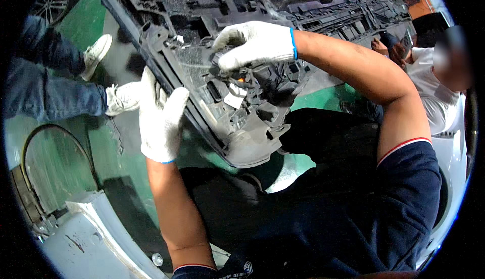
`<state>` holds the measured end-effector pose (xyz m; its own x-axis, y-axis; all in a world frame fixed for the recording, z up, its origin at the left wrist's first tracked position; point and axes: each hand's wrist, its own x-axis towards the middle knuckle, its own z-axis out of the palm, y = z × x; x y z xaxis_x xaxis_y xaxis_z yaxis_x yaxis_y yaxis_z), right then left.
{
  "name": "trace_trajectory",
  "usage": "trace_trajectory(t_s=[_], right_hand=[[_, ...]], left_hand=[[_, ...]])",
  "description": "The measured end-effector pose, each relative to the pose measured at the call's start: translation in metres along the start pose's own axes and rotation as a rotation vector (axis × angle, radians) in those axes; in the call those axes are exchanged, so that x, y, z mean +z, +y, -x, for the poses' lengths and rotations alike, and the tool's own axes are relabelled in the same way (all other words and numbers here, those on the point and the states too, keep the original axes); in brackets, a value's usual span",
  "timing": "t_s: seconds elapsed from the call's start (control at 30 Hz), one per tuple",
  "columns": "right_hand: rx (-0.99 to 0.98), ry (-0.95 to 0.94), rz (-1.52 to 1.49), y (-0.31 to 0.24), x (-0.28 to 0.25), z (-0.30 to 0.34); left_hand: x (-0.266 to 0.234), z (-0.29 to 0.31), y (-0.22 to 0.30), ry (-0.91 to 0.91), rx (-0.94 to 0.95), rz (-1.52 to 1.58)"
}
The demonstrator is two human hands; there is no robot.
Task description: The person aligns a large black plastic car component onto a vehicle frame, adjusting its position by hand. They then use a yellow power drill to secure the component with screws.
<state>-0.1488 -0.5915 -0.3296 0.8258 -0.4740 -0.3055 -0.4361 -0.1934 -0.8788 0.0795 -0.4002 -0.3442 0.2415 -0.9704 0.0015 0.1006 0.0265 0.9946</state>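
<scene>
A large, dusty car bumper (pixel 252 142) lies with its inner side up, showing black and grey plastic brackets and wiring parts. My left hand (pixel 161 115), in a white knitted glove, is closed around the bumper's long dark edge, the thumb on the near side. Over the bumper's inner side, my right hand (pixel 257 44) wears a similar glove with a blue cuff. Its thumb and fingers curl toward each other around a small dark part that I cannot make out. A white tag (pixel 235 96) sits among the brackets below it.
Another person's legs in jeans and white shoes (pixel 124 97) stand at the left. A person in a white shirt (pixel 429 77) is at the right. A pale body panel (pixel 91 233) and a curved hose (pixel 55 126) are at lower left, a car wheel (pixel 52 1) at upper left.
</scene>
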Motion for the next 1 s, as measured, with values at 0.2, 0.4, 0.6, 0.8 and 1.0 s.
trace_trajectory(t_s=[0.2, 0.4, 0.6, 0.8, 1.0], right_hand=[[0.289, 0.106, -0.103, 0.026, -0.02, 0.022], [0.368, 0.201, 0.082, 0.067, -0.031, 0.05], [0.587, 0.166, -0.105, 0.042, -0.005, 0.129], [0.646, 0.354, -0.296, 0.096, 0.015, 0.17], [0.572, 0.389, -0.219, 0.076, 0.011, 0.159]], left_hand=[[-0.004, -0.007, -0.015, 0.112, 0.035, -0.21], [-0.025, -0.01, -0.033, 0.289, 0.046, 0.01], [-0.022, -0.045, 0.057, 0.526, 0.505, -0.142], [0.038, -0.175, 0.106, 0.128, 0.517, -0.203], [0.04, -0.276, 0.078, 0.169, 0.809, -1.463]])
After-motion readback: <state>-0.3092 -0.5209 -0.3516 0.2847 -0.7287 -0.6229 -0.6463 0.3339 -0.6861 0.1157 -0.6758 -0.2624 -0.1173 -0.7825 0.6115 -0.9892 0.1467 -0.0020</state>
